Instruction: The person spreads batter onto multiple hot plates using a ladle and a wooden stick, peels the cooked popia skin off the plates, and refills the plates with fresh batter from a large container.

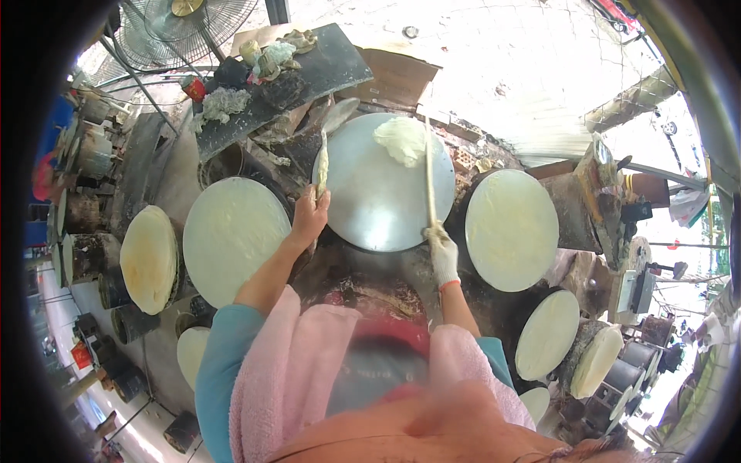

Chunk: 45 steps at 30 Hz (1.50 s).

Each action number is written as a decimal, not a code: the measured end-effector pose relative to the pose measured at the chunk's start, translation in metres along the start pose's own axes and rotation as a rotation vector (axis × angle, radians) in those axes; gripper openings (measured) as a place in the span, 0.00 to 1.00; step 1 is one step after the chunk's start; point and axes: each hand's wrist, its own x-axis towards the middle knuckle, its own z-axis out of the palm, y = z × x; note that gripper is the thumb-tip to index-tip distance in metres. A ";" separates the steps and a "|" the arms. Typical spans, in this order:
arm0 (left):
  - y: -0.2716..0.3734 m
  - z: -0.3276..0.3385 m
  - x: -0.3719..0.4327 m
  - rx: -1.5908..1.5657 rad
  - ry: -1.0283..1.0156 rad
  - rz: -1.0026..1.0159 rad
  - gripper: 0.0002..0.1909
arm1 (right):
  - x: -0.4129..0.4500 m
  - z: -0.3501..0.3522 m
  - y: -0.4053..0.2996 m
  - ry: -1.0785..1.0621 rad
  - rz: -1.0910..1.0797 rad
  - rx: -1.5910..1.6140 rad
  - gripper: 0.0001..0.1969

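Before me lies a round metal griddle (370,191), its grey surface mostly bare. Near its far right edge sits a pale lump of soft dough or batter (400,140). My left hand (310,215), ungloved, grips an upright handle crusted with pale residue (323,162). Beyond that handle is a rounded metal blade (340,115); whether the two are one tool is hard to tell. In a white knitted glove, my right hand (443,252) holds a long thin stick (429,173) that crosses the griddle's right side, past the lump.
Pale-coated round griddles stand left (236,240) and right (512,230). Flat round stacks rest farther left (149,260) and low right (596,362). A dark board (301,75) holding crumpled scraps (226,105), a cardboard piece (393,75) and a standing fan (182,35) are beyond.
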 end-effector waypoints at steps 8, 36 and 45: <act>-0.018 -0.040 -0.042 -0.038 0.199 -0.046 0.10 | 0.011 -0.002 -0.037 -0.160 0.005 0.023 0.18; 0.030 0.014 -0.121 -0.367 0.391 -0.703 0.11 | 0.147 -0.022 -0.113 -0.818 0.417 -0.448 0.16; 0.019 0.018 -0.137 -0.252 0.378 -0.808 0.12 | 0.221 -0.037 -0.095 -0.861 0.067 -0.418 0.18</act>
